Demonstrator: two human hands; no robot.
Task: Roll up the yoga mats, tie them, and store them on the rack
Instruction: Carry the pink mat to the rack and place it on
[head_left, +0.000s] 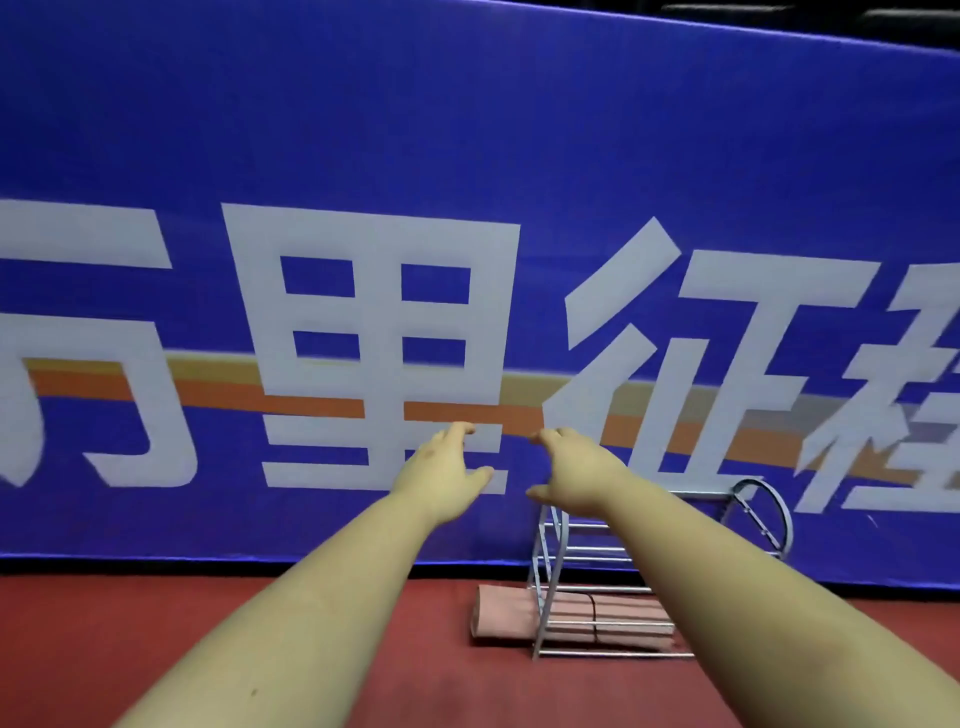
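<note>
On the red floor (363, 649), against the foot of the blue banner (467, 130), stands a metal rack (597, 561). A rolled pink yoga mat (506, 618) lies on its lowest tier, tied with a dark band, its left end poking out past the frame. Both arms reach forward in the air, the right one crossing in front of the rack. The left hand (441, 475) and right hand (576, 475) hold nothing, fingers spread and loosely bent, palms facing each other.
</note>
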